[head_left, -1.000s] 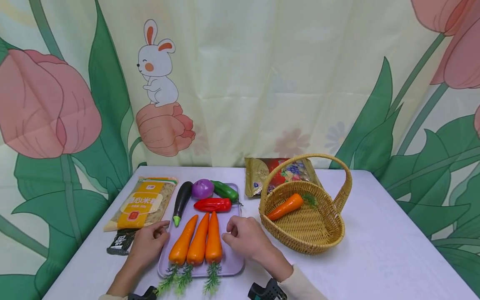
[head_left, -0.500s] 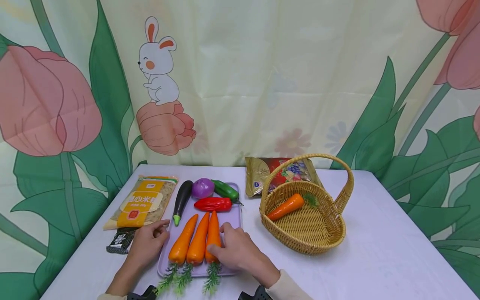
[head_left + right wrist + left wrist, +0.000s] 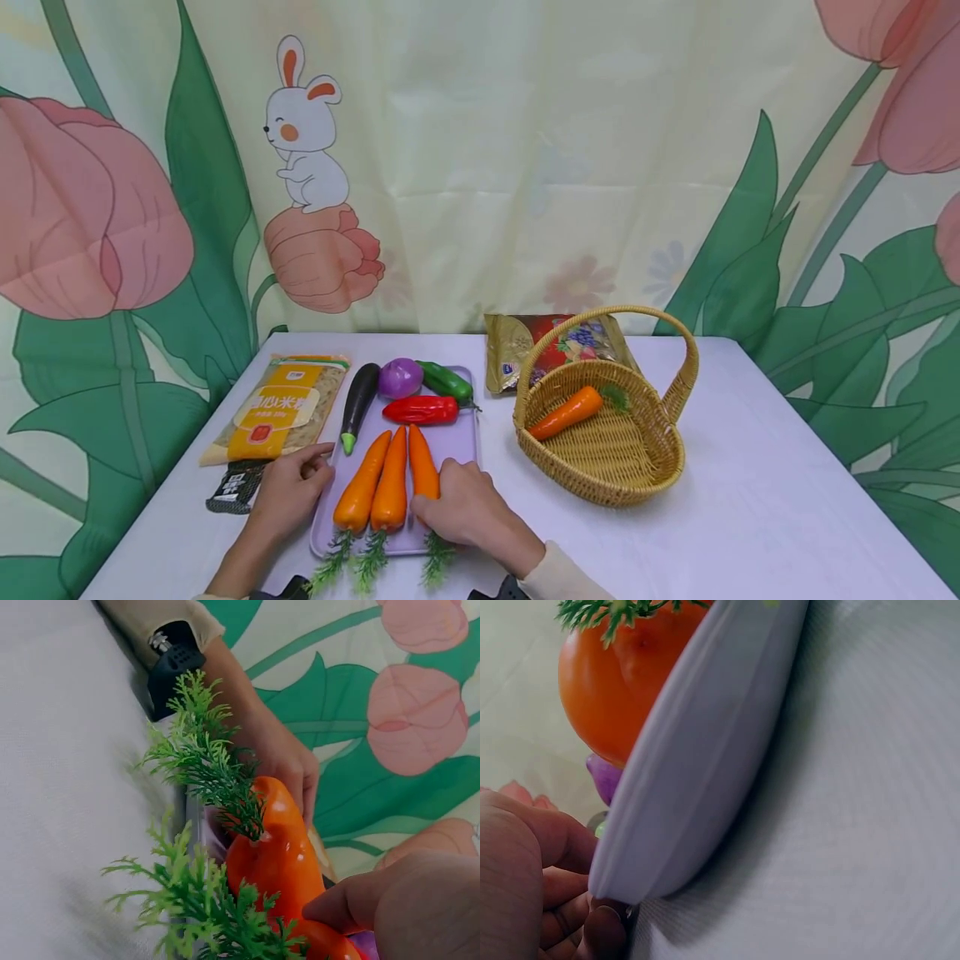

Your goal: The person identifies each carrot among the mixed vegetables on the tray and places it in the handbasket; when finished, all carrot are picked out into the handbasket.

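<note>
My right hand (image 3: 467,504) grips the rightmost carrot (image 3: 424,467) on a lilac tray (image 3: 467,435), covering its thick end; its green top pokes out below. In the right wrist view, the thumb presses on an orange carrot (image 3: 274,862). At the tray's left edge, my left hand (image 3: 291,486) pinches the rim, with curled fingers (image 3: 566,844) against it in the left wrist view. Two more carrots, a left one (image 3: 363,483) and a middle one (image 3: 390,483), lie side by side. Behind them are an eggplant (image 3: 361,407), a purple onion (image 3: 401,378), a green pepper (image 3: 446,382) and a red pepper (image 3: 422,409).
A wicker basket (image 3: 633,471) with a tall handle stands right of the tray, one carrot (image 3: 567,413) inside. Behind it lies a gold and red packet (image 3: 510,358). On the left are a yellow food bag (image 3: 281,408) and a small black packet (image 3: 236,486).
My right hand has moved left and down onto the rightmost carrot and taken hold of it. That carrot now slants, its green end shifted right. My left hand stays at the tray's edge.
</note>
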The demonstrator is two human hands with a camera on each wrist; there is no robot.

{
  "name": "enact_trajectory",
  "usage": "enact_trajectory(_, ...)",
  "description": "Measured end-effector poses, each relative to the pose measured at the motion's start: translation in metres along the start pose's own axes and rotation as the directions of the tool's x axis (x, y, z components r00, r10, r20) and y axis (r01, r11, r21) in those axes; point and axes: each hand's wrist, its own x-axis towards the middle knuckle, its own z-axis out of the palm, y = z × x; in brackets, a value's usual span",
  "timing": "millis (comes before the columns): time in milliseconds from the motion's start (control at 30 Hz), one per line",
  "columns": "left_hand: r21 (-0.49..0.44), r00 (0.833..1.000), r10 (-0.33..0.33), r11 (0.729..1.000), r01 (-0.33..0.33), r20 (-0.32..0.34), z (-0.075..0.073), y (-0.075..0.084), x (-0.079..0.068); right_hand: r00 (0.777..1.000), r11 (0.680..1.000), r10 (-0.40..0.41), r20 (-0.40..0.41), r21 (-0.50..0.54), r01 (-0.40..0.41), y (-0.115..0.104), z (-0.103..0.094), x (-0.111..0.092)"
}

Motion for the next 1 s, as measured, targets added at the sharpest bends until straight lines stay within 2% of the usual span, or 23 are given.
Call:
enact_trajectory(267, -0.006, 1.0, -0.009, 1.0, 0.009, 0.002, -0.0004, 0.0003, -0.0013, 1.0, 0.999, 0.011, 0.009, 0.052, -0.012, 0.0028, 0.0015, -0.0002)
enact_trajectory(633, -0.009, 1.0, -0.001, 1.0, 0.001, 0.0, -0.0006, 0.0007, -0.0004, 0.999, 0.999, 0.027, -0.017, 0.046, -0.026, 0.0035, 0.0023, -0.0002)
enact_trajectory(1000, -0.002, 1.0, 0.005, 1.0, -0.005, -0.012, -0.0004, -0.0007, -0.0001, 0.997, 0.992, -0.017, -0.073, 0.121, 0.026, 0.0073, -0.0075, -0.0061)
